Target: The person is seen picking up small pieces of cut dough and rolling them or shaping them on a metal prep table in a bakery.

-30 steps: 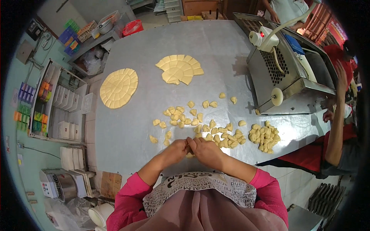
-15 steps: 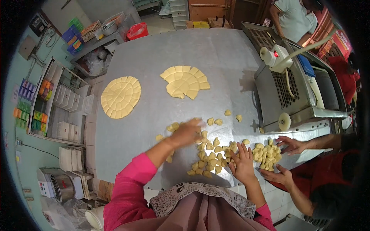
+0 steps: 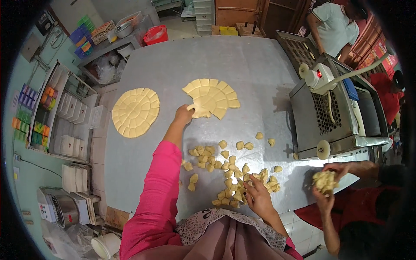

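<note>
My left hand (image 3: 185, 115) reaches far across the metal table (image 3: 242, 56) and pinches the lower left edge of a cut, partly used dough sheet (image 3: 212, 96), where a flap lifts at the fingers. A second dough round (image 3: 136, 112), scored into small blocks and whole, lies to its left. Nearer to me, many small dough pieces (image 3: 227, 184) are scattered and heaped on the steel. My right hand (image 3: 258, 197) rests at the right part of this heap, fingers stretched and apart, touching pieces.
At the right, a co-worker's two hands hold up a clump of dough pieces (image 3: 325, 182). A metal machine (image 3: 320, 117) with rollers and a perforated side stands on the table's right. Another person (image 3: 333, 26) is behind it. Shelves (image 3: 65, 112) and a red bin (image 3: 156, 34) lie beyond the table.
My left hand moved from the loose pieces up to the dough sheet and took hold of its edge. My right hand shifted slightly down and left. The co-worker lifted a clump off the table.
</note>
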{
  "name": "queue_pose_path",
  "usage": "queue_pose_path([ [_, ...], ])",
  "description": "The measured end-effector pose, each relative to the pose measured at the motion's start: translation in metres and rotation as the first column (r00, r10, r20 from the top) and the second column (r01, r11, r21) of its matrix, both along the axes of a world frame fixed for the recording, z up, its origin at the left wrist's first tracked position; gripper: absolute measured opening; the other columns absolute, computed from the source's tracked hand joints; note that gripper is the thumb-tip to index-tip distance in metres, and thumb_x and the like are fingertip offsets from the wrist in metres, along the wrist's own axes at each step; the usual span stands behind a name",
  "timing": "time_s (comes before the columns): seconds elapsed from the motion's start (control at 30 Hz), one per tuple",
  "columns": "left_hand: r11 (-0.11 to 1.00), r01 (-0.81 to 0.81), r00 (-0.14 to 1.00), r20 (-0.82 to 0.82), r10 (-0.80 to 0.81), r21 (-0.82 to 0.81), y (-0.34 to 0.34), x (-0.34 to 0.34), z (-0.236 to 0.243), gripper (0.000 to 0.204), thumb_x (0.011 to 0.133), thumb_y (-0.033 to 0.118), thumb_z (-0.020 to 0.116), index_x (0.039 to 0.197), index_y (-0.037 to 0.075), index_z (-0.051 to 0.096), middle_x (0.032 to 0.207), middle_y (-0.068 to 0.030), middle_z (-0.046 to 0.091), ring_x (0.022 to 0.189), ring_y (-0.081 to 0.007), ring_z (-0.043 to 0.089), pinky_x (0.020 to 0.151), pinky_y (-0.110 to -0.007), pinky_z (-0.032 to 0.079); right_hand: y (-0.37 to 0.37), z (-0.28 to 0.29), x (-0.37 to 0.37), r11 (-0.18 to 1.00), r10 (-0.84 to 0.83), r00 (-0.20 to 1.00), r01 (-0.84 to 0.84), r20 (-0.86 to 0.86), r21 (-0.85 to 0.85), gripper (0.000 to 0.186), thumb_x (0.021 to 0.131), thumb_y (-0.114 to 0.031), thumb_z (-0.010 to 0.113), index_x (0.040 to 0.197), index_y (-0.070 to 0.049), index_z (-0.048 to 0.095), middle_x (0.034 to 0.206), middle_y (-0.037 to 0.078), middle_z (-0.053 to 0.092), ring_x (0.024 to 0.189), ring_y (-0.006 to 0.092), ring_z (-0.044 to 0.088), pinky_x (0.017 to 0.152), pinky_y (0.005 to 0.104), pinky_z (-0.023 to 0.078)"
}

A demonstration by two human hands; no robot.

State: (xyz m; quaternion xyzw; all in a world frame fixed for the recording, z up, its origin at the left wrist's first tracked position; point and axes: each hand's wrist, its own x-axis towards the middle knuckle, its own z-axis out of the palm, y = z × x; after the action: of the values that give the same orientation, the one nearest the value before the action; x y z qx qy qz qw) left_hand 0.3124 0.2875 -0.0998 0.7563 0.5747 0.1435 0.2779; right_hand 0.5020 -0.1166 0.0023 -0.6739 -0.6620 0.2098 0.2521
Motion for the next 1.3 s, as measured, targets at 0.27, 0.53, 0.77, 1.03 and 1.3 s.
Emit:
queue_pose_path([
  [0.27, 0.799, -0.225, 0.782, 0.386, 0.49, -0.558, -0.107, -0.126, 0.02, 0.016, 0.092, 0.014, 0.051, 0.102, 0.003, 0.056, 0.081, -0.0039, 0.06, 0.06, -0.0105, 0.053, 0.049, -0.026, 0.042, -0.014, 0.0, -0.012, 0.996, 0.078, 0.997, -0.078, -0.006, 0.046, 0.036, 0.077, -0.004, 0.062, 0.113, -0.003, 0.06, 0.126, 0.022, 0.05, 0.107, 0.0361, 0.055, 0.089, 0.0405, 0.047],
  [0.53, 0.711, 0.436, 0.665, 0.73, 0.158, -0.552, -0.26, -0.074, 0.105, 0.027, 0.09, 0.008, 0.056, 0.117, 0.005, 0.054, 0.098, -0.0049, 0.06, 0.087, -0.0122, 0.058, 0.069, -0.026, 0.051, 0.047, 0.011, -0.059, 0.916, 0.145, 0.951, -0.025, -0.272, 0.401, 0.046, 0.08, -0.006, 0.063, 0.125, -0.006, 0.051, 0.125, 0.02, 0.052, 0.107, 0.0392, 0.054, 0.087, 0.0423, 0.047],
  [0.77, 0.855, 0.237, 0.822, 0.564, 0.077, -0.462, -0.309, -0.116, 0.098, 0.038, 0.092, 0.0, 0.045, 0.13, 0.006, 0.045, 0.104, -0.0044, 0.058, 0.089, -0.0113, 0.056, 0.072, -0.025, 0.048, 0.019, -0.01, -0.078, 0.949, 0.289, 0.929, -0.309, -0.23, -0.057, 0.032, 0.076, -0.006, 0.057, 0.108, -0.005, 0.062, 0.095, 0.018, 0.064, 0.089, 0.033, 0.062, 0.074, 0.0402, 0.051],
  [1.03, 0.925, -0.301, 0.789, 0.485, 0.377, -0.23, -0.318, -0.214, 0.055, 0.04, 0.088, -0.002, 0.048, 0.127, 0.001, 0.045, 0.107, -0.0075, 0.058, 0.09, -0.0124, 0.056, 0.072, -0.027, 0.049, -0.004, -0.019, -0.07, 0.932, 0.359, 0.932, -0.361, -0.049, -0.038, 0.029, 0.074, -0.011, 0.063, 0.103, -0.006, 0.062, 0.097, 0.013, 0.061, 0.094, 0.0303, 0.059, 0.077, 0.0393, 0.05],
  [1.3, 0.833, 0.081, 0.753, 0.581, 0.309, -0.547, -0.348, -0.152, 0.099, 0.029, 0.088, 0.0, 0.049, 0.117, 0.001, 0.053, 0.093, -0.001, 0.059, 0.076, -0.0108, 0.054, 0.067, -0.024, 0.045, 0.014, -0.004, -0.121, 0.858, 0.455, 0.874, -0.482, 0.173, 0.178, 0.065, 0.073, -0.013, 0.067, 0.131, 0.001, 0.043, 0.139, 0.022, 0.036, 0.131, 0.0382, 0.033, 0.106, 0.0455, 0.032],
])
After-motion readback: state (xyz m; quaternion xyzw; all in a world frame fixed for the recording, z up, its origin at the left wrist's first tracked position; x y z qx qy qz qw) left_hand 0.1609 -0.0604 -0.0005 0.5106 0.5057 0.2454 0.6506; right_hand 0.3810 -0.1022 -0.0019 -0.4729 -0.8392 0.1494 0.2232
